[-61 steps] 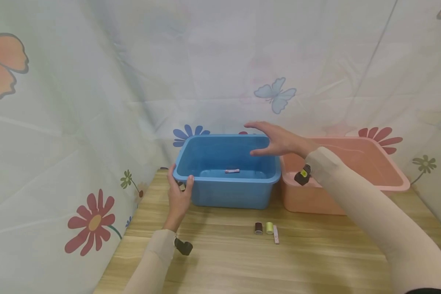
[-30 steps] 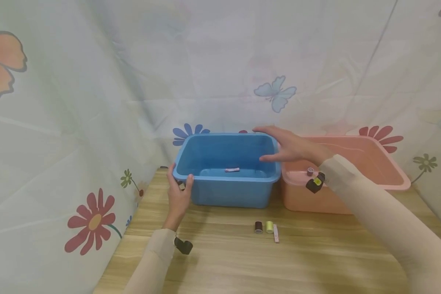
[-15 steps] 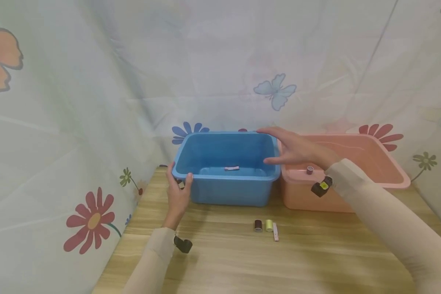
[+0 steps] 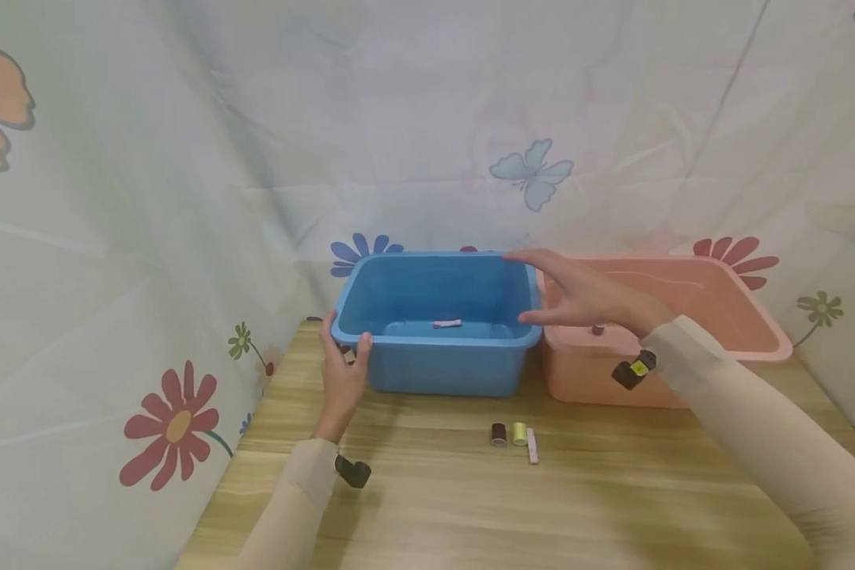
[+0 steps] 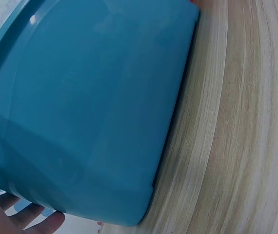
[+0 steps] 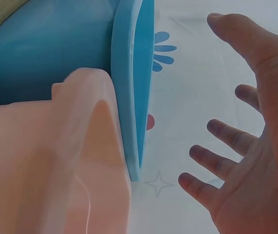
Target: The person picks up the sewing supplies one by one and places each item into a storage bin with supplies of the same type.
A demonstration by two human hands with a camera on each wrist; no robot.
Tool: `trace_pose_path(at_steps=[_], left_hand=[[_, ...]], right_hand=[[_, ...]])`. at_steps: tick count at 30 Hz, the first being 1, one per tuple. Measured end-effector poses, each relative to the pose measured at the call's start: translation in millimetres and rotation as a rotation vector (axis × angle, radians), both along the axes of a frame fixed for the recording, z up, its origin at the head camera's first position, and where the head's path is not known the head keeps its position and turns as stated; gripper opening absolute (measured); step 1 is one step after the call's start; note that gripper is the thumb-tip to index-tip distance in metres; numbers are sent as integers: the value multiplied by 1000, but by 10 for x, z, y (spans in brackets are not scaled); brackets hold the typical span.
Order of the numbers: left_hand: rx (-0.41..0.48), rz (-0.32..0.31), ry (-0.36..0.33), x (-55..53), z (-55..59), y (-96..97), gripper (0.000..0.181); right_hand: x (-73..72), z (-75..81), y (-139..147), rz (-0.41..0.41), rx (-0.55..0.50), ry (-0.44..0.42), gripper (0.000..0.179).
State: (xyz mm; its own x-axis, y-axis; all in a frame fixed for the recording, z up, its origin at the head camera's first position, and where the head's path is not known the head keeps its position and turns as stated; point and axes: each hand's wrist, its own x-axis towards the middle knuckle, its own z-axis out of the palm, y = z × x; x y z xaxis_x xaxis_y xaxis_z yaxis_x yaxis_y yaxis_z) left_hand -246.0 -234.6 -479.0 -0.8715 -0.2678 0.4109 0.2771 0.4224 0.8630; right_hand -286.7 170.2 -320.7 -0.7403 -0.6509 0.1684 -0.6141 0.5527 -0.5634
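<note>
In the head view my left hand (image 4: pixel 343 388) grips the near left corner of a blue plastic tub (image 4: pixel 445 368), thumb on the front and fingers along the left side. Those fingers (image 5: pixel 46 224) wrap the tub's edge in the left wrist view. My right hand (image 4: pixel 587 294) hovers with spread fingers by the tub's right rim; in the right wrist view its palm (image 6: pixel 261 190) holds nothing, apart from the rim. Inside the blue tub lies a slim pale pink piece (image 4: pixel 447 324), perhaps a nail clipper.
A pink tub (image 4: pixel 606 384) stands against the blue one's right side, with a small dark spool (image 4: pixel 598 329) in it. Before the tubs, on the wooden table (image 4: pixel 427 507), are a dark brown thread spool (image 4: pixel 498 434), a yellow thread spool (image 4: pixel 519 433) and another slim pale piece (image 4: pixel 532 446).
My right hand has drifted right and a little down, from over the blue tub towards its right rim. The spool in the pink tub has come into sight. The left hand keeps its hold.
</note>
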Motion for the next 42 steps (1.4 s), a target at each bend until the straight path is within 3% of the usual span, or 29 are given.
trace_pose_path(at_steps=[14, 34, 42], left_hand=[[0, 3, -15, -2, 2, -3, 77], [5, -2, 5, -3, 8, -2, 76], [10, -5, -4, 12, 7, 4, 76]], right_hand=[[69, -46, 24, 20, 29, 124, 92], [300, -165, 175, -9, -23, 53, 89], [362, -221, 209, -12, -12, 79, 90]])
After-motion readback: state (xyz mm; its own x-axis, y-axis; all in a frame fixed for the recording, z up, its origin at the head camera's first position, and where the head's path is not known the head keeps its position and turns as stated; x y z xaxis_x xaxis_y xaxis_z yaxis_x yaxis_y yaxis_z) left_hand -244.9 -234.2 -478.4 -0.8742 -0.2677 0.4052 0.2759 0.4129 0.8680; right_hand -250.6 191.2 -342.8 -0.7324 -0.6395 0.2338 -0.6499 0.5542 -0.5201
